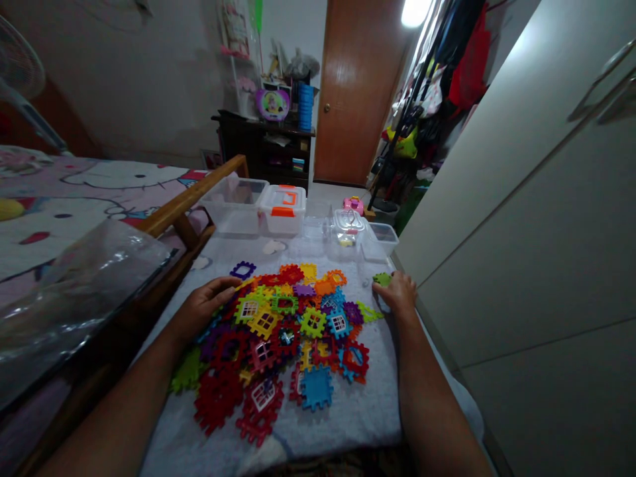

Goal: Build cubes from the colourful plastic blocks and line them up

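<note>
L hand [206, 306] flat on tile pile [285, 331], R hand [397, 293] – green tile [381, 279]

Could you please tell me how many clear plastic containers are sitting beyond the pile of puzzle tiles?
4: an open bin far left, an orange-latched box beside it, a lidded tub, and a tray far right. Others may be hidden.

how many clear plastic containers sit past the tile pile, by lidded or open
Lidded clear plastic boxes: 2, one with an orange latch, one small
Open clear plastic tubs: 2, one large, one small
Total: 4
</note>
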Demonstrator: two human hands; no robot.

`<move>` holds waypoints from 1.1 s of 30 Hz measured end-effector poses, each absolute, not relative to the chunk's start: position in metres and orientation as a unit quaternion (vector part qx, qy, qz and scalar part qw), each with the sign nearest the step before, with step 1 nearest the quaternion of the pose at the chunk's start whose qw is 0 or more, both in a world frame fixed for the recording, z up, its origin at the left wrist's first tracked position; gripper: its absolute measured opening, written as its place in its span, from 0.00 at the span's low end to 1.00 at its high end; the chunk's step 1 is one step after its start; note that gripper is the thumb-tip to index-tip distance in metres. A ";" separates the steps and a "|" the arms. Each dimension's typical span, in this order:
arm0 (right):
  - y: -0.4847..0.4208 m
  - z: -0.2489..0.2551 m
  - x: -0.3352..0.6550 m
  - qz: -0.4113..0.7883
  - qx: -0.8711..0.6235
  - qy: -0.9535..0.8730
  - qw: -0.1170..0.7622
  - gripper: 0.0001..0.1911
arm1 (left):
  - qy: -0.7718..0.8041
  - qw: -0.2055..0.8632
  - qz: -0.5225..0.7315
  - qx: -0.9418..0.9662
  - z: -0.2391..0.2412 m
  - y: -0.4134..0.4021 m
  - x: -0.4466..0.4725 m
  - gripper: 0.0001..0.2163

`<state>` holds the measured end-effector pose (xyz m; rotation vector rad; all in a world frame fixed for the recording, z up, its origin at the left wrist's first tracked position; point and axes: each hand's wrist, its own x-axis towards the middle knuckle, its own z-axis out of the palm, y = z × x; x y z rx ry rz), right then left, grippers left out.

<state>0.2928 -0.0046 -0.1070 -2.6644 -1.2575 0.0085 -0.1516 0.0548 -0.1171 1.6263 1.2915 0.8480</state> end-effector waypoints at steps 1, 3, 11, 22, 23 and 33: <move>-0.002 -0.105 0.293 -0.002 -0.897 -0.429 0.102 0.35 | 0.519 0.434 0.339 0.653 -0.118 0.055 -0.152 0.25; 0.005 -0.102 0.295 -0.005 -0.888 -0.446 0.114 0.34 | 0.520 0.434 0.337 0.654 -0.120 0.056 -0.153 0.26; 0.042 -0.097 0.308 0.060 -0.842 -0.535 0.036 0.26 | 0.519 0.441 0.328 0.655 -0.119 0.057 -0.153 0.26; 0.059 -0.102 0.315 0.053 -0.841 -0.538 0.001 0.25 | 0.526 0.441 0.335 0.645 -0.113 0.053 -0.150 0.26; 0.061 -0.103 0.316 0.050 -0.841 -0.538 0.000 0.25 | 0.526 0.442 0.336 0.644 -0.113 0.053 -0.150 0.26; 0.076 -0.107 0.321 0.028 -0.838 -0.544 0.013 0.24 | 0.526 0.450 0.338 0.638 -0.117 0.054 -0.152 0.26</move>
